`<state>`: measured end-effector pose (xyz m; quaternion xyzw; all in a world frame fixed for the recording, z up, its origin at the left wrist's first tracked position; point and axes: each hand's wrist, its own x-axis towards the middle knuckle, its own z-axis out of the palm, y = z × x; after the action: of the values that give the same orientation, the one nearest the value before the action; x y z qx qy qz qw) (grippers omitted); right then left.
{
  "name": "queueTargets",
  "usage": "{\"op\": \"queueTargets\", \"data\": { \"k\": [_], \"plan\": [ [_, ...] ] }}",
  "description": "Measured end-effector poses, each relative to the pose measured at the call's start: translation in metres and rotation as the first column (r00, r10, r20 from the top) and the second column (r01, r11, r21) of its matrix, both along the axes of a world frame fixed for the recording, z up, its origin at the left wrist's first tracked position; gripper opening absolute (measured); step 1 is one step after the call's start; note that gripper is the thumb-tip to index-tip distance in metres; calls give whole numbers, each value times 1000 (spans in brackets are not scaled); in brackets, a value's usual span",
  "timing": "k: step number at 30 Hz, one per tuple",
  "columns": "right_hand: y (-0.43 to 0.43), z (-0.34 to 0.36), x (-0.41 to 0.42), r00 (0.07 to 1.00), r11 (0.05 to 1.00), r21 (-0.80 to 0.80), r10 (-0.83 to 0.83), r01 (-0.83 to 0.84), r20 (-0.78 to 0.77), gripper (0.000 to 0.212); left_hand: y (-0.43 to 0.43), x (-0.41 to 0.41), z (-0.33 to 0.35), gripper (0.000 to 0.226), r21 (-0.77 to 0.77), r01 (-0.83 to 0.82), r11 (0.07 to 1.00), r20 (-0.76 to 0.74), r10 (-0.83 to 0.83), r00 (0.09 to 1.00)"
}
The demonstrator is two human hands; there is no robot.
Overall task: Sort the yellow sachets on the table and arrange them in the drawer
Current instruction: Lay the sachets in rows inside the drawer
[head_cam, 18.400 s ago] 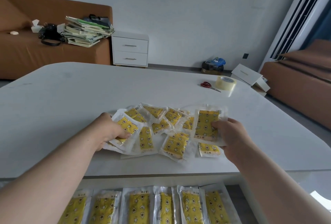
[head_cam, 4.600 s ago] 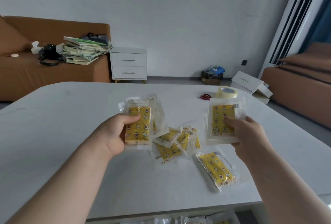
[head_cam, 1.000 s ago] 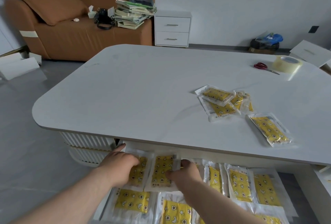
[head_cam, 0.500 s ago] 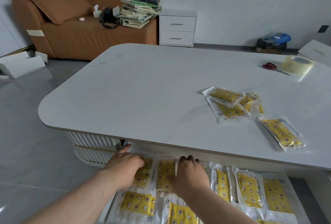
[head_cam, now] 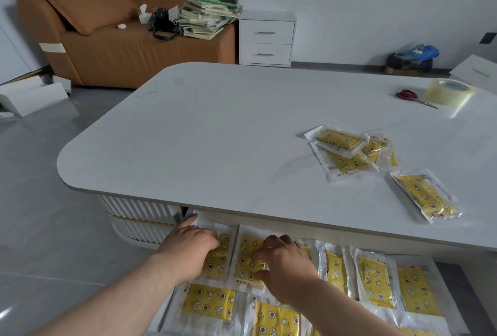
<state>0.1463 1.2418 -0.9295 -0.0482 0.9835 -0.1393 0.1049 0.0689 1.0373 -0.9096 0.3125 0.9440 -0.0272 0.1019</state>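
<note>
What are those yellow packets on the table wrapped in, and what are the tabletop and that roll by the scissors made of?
Sachets: clear glossy plastic film, crinkled, with shiny sealed edges; the yellow inside looks printed. Tabletop: smooth white, faint sheen, perhaps laminate or stone; unclear. Roll: translucent yellowish plastic tape, likely.

Yellow star-and-moon patterned sachets (head_cam: 425, 196), white table (head_cam: 215, 134), brown sofa (head_cam: 121, 48), red-handled scissors (head_cam: 407, 94)
</note>
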Motion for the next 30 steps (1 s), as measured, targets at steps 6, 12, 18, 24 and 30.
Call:
{"op": "queueTargets", "data": {
  "k": [6, 12, 18, 24, 30],
  "plan": [
    [-1, -3, -3, 1000, 1000, 7, 4, -4, -4, 36, 3, 2, 4, 57, -23, 23, 999, 3, -23, 1000],
    [0, 12, 2, 1000, 1000, -17, 19, -19, -17, 33, 8, 4, 12, 42, -57, 7, 998, 27, -6, 1000],
    [14, 66, 22, 1000, 983, -183, -28, 30, 14, 32, 50, 23, 54, 34, -40, -35, 999, 220, 43, 974],
    [59, 129, 51, 954, 914, -353, -263, 199, -142, 18, 88, 47, 103, 43, 127, -25, 992, 302, -15, 953],
    [120, 164, 61, 817, 800, -484, -517, 355, -256, 19, 119, 50, 129, 20, 421, -44, 906, 259, -73, 963]
  ]
}}
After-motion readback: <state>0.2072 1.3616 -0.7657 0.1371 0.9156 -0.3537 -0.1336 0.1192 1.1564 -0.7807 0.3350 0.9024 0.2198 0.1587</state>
